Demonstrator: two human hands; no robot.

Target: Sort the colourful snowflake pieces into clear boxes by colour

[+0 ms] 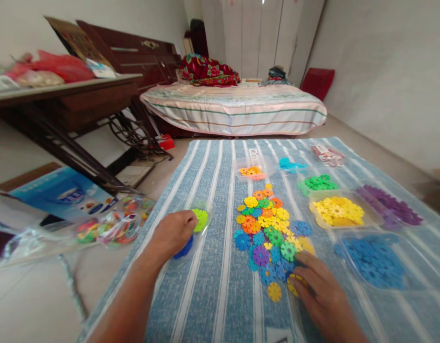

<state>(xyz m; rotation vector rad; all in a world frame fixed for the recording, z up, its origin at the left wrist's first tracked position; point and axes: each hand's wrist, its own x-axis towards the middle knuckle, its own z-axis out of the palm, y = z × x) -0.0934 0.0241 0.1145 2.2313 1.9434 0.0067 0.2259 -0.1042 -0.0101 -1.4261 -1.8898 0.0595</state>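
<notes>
A heap of mixed coloured snowflake discs [270, 228] lies on the middle of a blue striped mat [213, 190]. My right hand [322, 295] rests at the heap's near right edge, fingers curled over yellow discs [293, 283]. My left hand [173, 233] is closed on a clear tray [200, 221] at the left, which holds a lime-green disc; a dark blue disc [184, 250] shows under the hand.
Clear trays to the right hold sorted discs: yellow [337, 212], green [318, 183], purple [393, 205], blue [372, 259], cyan [291, 165], orange [251, 171]. A plastic bag of discs [109, 228] lies left of the mat. A table [63, 95] stands left, a bed [234, 107] behind.
</notes>
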